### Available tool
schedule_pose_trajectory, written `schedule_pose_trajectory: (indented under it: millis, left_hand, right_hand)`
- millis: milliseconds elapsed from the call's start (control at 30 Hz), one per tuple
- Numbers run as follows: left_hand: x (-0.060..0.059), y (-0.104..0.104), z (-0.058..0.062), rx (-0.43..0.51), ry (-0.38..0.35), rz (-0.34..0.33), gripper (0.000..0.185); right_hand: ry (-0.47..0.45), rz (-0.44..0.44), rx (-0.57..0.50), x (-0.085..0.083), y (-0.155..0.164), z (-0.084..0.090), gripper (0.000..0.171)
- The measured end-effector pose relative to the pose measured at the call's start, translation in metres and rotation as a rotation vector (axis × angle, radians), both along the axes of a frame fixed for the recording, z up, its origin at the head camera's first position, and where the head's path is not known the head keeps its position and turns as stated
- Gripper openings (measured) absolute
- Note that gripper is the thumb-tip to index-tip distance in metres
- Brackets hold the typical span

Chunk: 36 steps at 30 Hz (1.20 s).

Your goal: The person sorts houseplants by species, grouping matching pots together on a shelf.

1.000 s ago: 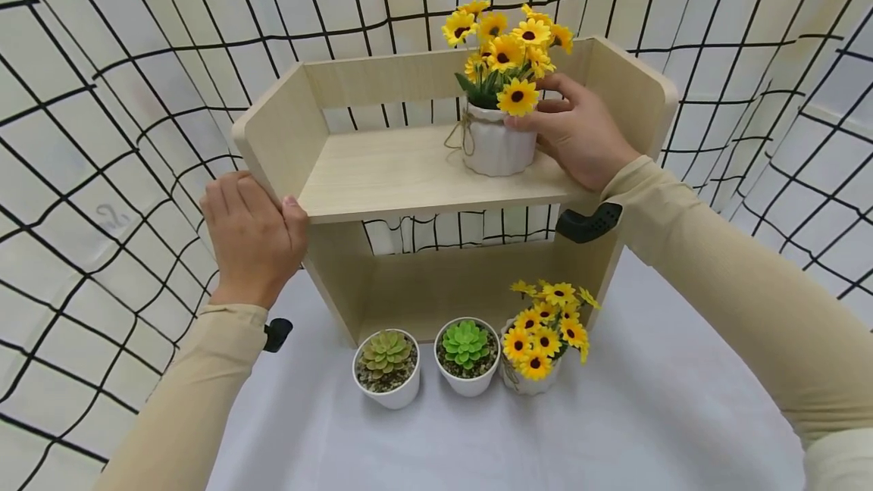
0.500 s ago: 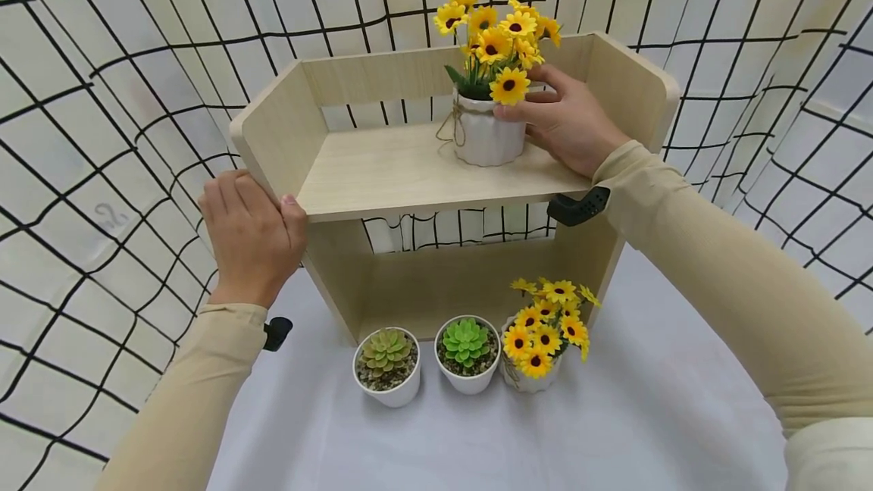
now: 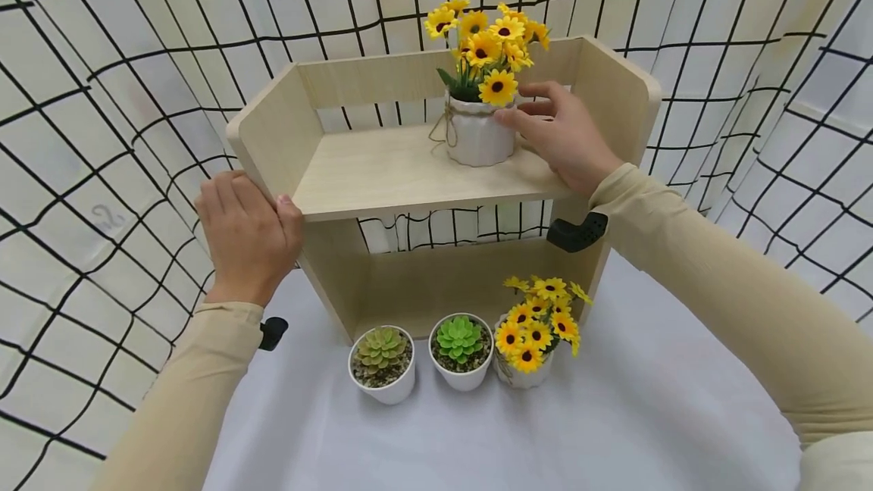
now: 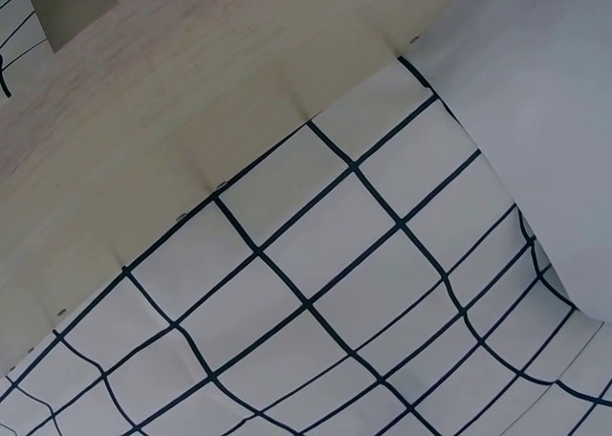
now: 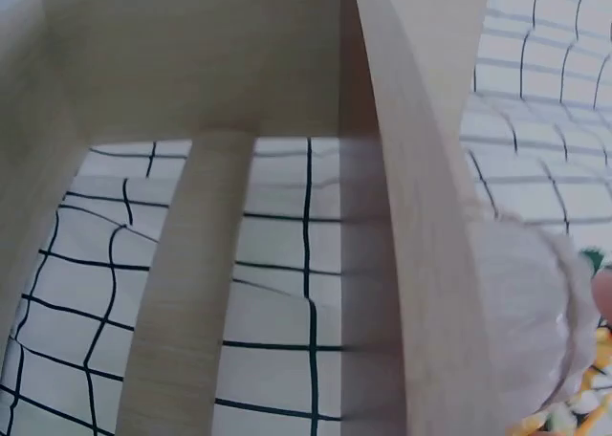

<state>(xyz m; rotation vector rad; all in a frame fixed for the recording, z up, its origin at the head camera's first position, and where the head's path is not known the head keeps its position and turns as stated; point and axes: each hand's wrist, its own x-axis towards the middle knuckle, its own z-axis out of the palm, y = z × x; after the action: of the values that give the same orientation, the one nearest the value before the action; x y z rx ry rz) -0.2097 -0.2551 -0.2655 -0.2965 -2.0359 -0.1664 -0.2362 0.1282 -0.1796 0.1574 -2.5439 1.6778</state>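
A two-tier wooden shelf [image 3: 382, 173] stands before me. My left hand [image 3: 248, 229] grips its left side panel, with the thumb at the front edge. On the upper board, right of the middle, a white pot of yellow artificial sunflowers [image 3: 477, 135] stands upright, with twine tied round its neck. Beside it is my right hand [image 3: 562, 131], fingers loosely extended; the thumb tip overlaps the pot's right side, and whether it touches cannot be told. In the right wrist view the white pot [image 5: 531, 307] shows past the board, a fingertip [image 5: 604, 293] near its rim.
In front of the shelf on the white cloth stand a dull green potted succulent [image 3: 383, 362], a bright green potted succulent [image 3: 461, 351] and a second sunflower pot [image 3: 535, 332]. Black wire grid panels [image 3: 102, 211] surround the shelf at the back and sides.
The sunflower pot has moved left on the upper board with my right hand. Since then the right hand has loosened around it and sits slightly lower. My left hand stays on the side panel.
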Motion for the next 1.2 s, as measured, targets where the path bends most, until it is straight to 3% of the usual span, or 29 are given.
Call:
schedule_pose_trajectory:
  millis: [167, 467, 700, 967, 1200]
  left_hand:
    - [-0.002, -0.003, -0.001, 0.006, -0.002, 0.009, 0.052]
    - [-0.004, -0.005, 0.001, 0.013, -0.005, 0.02, 0.052]
    - [-0.003, -0.004, -0.001, 0.032, -0.011, 0.015, 0.052]
    - [-0.001, 0.001, -0.001, 0.037, -0.025, 0.019, 0.053]
    - [-0.001, 0.003, -0.001, 0.037, -0.021, 0.01, 0.052]
  right_hand:
    - [0.052, 0.018, 0.035, 0.022, 0.004, -0.007, 0.064]
    - [0.282, 0.021, -0.124, 0.055, 0.018, -0.033, 0.034]
    - [0.417, 0.036, -0.134, 0.079, 0.035, -0.061, 0.029]
    - [0.434, 0.062, -0.153, 0.102, 0.057, -0.1, 0.022]
    - [0.368, 0.021, -0.087, 0.118, 0.075, -0.139, 0.024]
